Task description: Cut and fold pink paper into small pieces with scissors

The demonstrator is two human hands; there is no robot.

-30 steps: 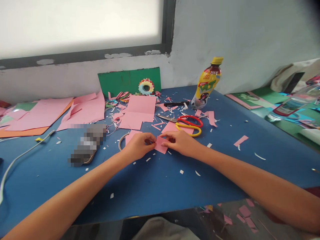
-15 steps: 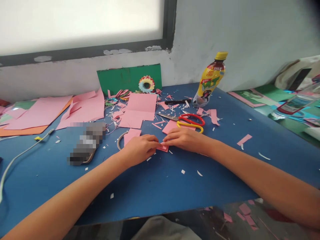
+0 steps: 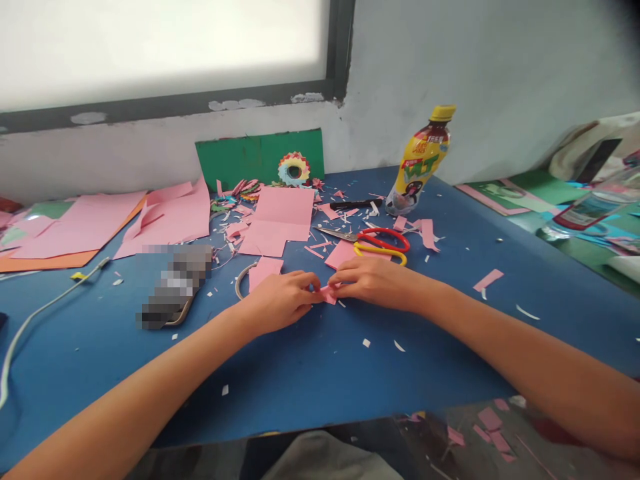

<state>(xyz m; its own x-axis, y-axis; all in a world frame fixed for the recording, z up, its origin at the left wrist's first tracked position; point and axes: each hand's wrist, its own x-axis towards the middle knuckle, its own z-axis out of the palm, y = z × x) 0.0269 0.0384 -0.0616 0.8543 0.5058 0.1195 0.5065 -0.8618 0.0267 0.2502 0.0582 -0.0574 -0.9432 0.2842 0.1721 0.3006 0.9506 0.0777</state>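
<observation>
Between my two hands is a small folded piece of pink paper (image 3: 329,295), partly covered by my fingers. My left hand (image 3: 283,300) pinches its left side, and my right hand (image 3: 373,285) grips its right side with bent fingers. Just beyond my right hand lie scissors (image 3: 383,244) with one red and one yellow handle loop, blades apart and pointing left, on top of a pink paper piece (image 3: 343,253). Close behind my left hand, a small pink paper (image 3: 265,267) rests on a grey ring-shaped object (image 3: 240,283).
A yellow-labelled bottle (image 3: 420,160) stands at the back right, near a black pen (image 3: 356,204). Larger pink sheets (image 3: 175,220) lie at the left, behind a pixelated phone-like object (image 3: 175,287) and a white cable (image 3: 45,313). Paper scraps litter the blue table (image 3: 310,380).
My fingers have shifted slightly on the small pink paper, and its visible part now looks narrower and raised. The scissors, bottle and sheets have stayed in place.
</observation>
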